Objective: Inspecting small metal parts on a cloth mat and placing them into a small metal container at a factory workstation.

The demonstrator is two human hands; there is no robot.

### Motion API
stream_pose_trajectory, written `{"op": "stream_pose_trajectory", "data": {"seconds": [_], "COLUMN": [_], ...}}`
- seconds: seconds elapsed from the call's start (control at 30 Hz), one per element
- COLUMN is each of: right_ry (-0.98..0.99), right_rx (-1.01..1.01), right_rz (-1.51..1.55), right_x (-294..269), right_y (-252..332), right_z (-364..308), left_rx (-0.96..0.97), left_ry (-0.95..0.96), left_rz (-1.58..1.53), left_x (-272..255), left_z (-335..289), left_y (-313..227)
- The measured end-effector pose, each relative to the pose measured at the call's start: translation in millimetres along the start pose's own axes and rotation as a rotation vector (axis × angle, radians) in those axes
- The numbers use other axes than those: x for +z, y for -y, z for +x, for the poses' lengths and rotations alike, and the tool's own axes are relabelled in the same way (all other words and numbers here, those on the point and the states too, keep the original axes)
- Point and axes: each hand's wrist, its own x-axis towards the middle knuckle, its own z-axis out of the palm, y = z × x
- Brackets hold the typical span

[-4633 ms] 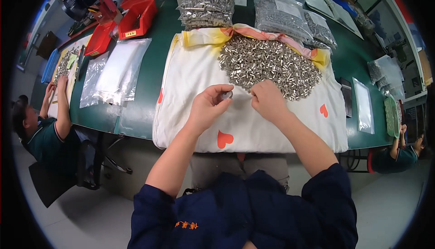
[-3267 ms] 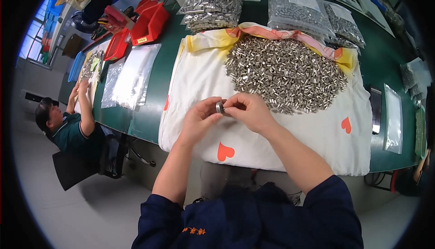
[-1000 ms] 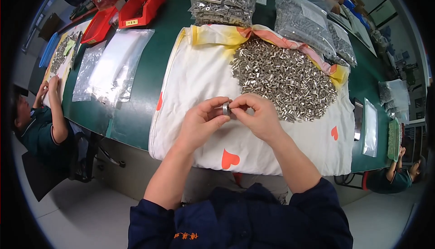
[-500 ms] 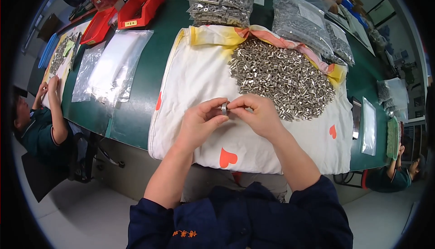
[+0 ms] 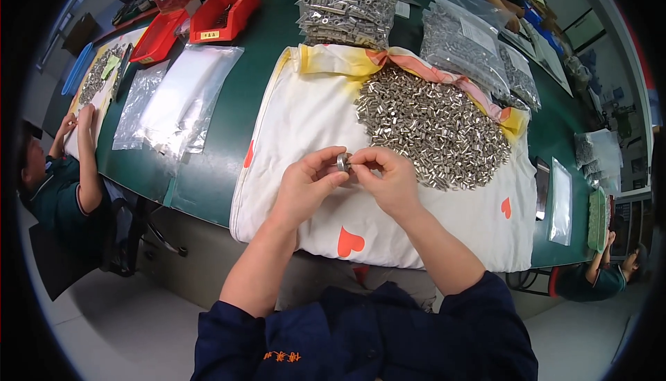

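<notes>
Noted green table [image 5: 208, 173] across the whole scene. Recorded white cloth [image 5: 298, 131] at centre, printed with red hearts and turned up at the far edge into a yellow and pink roll. Registered seated co-worker [image 5: 62, 187] in dark green at the left edge, with both hands by a separate spread of small metal parts. Found heap of short metal cylinders [image 5: 437, 128] on the right side of the cloth, bounded behind by the roll. Observed flat clear plastic bags [image 5: 182, 100] left of the cloth, overlapping. Listed stacked bags of metal parts [image 5: 349, 6] beyond the cloth and, to their right, bags of grey parts [image 5: 461, 44]. Sighted red bins [image 5: 232, 30] behind the flat bags.

Located left hand [image 5: 310, 182] and right hand [image 5: 390, 181] over the cloth, near the heap's near-left edge, nearly meeting. Found metal ring [image 5: 343, 163] between them, pinched by thumb and fingers of the left hand, standing on edge. Observed thumb and forefinger of the right hand at the ring's right side, with tips close together. Cannot tell whether pressed on each other, on the ring or on a small part hidden between.
</notes>
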Motion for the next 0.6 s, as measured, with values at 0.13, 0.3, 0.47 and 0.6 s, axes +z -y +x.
{"op": "stream_pose_trajectory", "data": {"seconds": [0.13,0.3,0.47,0.6], "right_ry": [0.028,0.045,0.063,0.098], "right_rx": [-0.04,-0.269,-0.234,-0.18], "right_rz": [-0.11,-0.4,-0.415,-0.397], "right_x": [-2.8,-6.3,-5.9,-7.6], "right_y": [13.9,18.4,17.1,18.1], "right_z": [0.8,1.6,2.6,1.9], "left_rx": [0.007,0.009,0.026,0.025], "left_ry": [0.01,0.0,-0.044,-0.011], "left_rz": [-0.007,0.146,0.297,0.266], "left_x": [-1.6,0.6,4.3,2.9], "left_z": [-0.5,1.1,-0.8,-1.3], "left_y": [2.2,7.0,1.6,-0.1]}}
